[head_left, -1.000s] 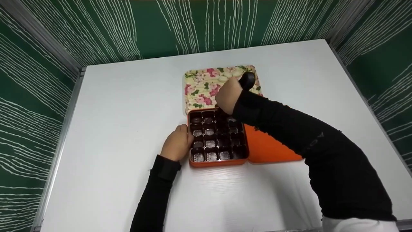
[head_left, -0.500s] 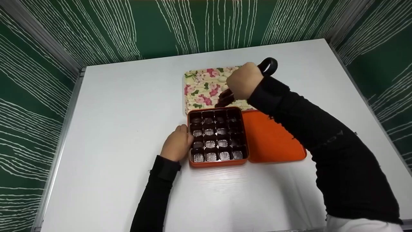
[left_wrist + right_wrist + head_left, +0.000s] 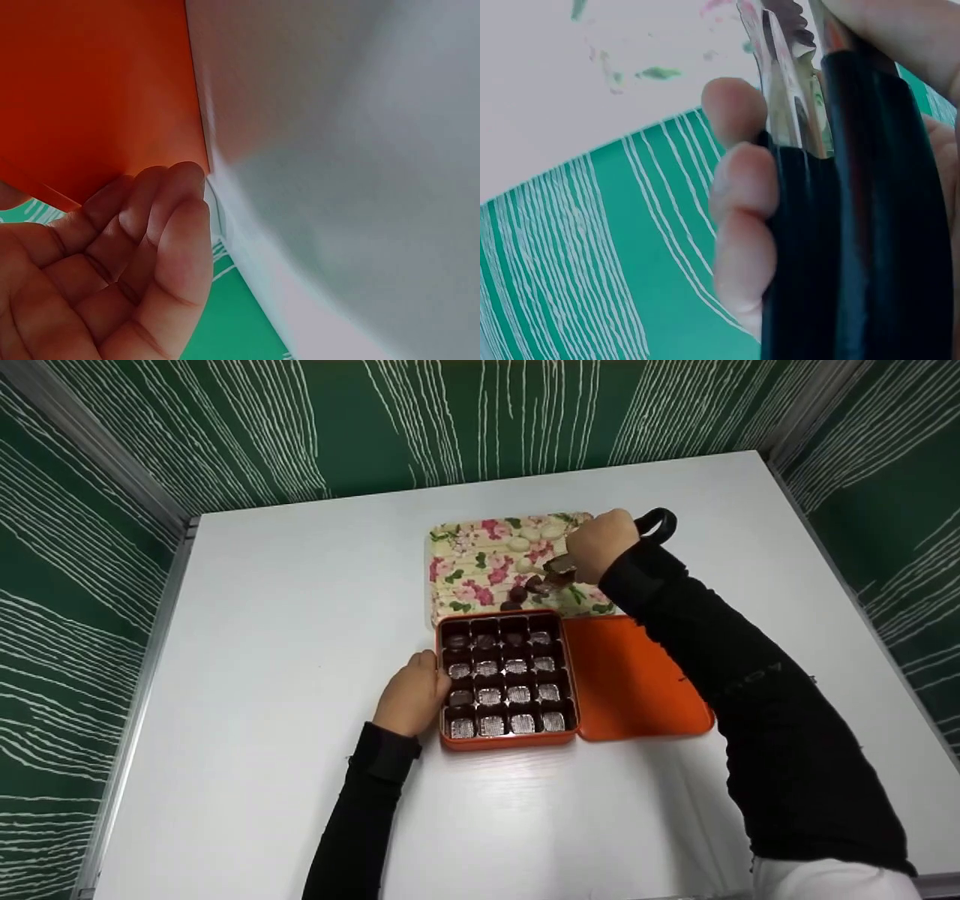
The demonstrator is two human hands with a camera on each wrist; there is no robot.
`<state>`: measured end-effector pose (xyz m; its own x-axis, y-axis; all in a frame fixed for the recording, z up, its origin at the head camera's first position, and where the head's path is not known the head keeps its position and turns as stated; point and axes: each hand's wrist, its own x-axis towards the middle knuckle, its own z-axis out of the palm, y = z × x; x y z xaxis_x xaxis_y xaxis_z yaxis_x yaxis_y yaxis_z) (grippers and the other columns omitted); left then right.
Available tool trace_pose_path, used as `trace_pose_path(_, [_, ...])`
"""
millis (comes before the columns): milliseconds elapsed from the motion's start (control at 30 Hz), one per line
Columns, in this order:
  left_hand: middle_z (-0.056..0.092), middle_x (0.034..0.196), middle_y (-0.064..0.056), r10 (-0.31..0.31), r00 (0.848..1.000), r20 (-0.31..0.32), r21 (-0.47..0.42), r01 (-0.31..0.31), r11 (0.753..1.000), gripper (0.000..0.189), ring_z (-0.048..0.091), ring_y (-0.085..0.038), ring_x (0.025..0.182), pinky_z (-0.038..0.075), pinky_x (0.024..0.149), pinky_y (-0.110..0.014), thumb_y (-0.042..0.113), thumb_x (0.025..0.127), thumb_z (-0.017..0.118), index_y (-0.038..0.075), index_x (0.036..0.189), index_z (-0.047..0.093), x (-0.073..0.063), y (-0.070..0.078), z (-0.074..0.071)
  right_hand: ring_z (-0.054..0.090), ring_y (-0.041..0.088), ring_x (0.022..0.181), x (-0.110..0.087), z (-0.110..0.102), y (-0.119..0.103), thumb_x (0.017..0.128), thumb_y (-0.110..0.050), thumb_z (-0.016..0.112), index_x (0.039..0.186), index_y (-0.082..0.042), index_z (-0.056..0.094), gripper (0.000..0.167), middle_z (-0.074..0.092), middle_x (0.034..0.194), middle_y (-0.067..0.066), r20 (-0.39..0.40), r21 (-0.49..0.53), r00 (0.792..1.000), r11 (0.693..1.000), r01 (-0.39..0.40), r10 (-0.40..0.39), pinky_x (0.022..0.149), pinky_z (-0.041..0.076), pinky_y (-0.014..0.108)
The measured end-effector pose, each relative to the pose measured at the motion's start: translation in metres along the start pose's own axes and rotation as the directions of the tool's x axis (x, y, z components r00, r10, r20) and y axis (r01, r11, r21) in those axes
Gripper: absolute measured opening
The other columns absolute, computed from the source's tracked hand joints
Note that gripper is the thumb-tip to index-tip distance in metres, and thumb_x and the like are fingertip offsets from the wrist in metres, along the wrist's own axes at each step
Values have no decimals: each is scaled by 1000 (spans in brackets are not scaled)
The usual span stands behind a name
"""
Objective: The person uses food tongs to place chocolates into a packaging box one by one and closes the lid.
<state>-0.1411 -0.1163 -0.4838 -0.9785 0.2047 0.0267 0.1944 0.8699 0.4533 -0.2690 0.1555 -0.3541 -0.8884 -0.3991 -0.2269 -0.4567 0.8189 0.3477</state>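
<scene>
An orange box (image 3: 517,743) holds a dark, square-celled insert (image 3: 517,679). Dark round candies, likely chocolates (image 3: 485,640), sit in three cells of its back row. My left hand (image 3: 412,694) holds the box's left wall, with bent fingers (image 3: 176,240) against the outside. Beyond the box lies a floral tray (image 3: 465,577). Above the tray, my right hand (image 3: 604,544) grips tongs with black handles (image 3: 889,217) and metal arms (image 3: 787,90). The tongs' ends overlap a dark candy (image 3: 534,583) in the head view. Two more dark candies (image 3: 517,594) lie near the tray's front edge.
Several pale oval pieces (image 3: 550,532) lie on the back of the tray. A flat orange lid (image 3: 637,682) lies against the box's right side, partly under the right forearm. Green walls with white streaks (image 3: 480,420) stand around the white table (image 3: 300,675).
My right hand has lifted the tongs from the box's back row and swung right over the tray. A candy now shows in the back row's third cell. The left hand stays put.
</scene>
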Motion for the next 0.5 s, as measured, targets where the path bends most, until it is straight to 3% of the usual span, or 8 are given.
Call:
trace_pose_path(167, [58,95,-19,-10,1000,9,3,10,1000,32,60,-34,80,54,77,-47,19,96,39,-7,107,55,0,0,0,26,16,48,7,11,-6,92,-12,57,53,-16,28,49,22,51,0,11,18,1000,1000,3,-3,51,20,33])
trace_pose_path(500, [59,95,-19,-23,1000,3,-6,23,1000,32,62,-35,82,54,79,-47,19,96,41,-6,110,56,0,0,0,21,13,48,18,12,-16,95,-5,49,54,-17,25,49,21,50,0,23,-40,1000,999,4,-3,51,14,31])
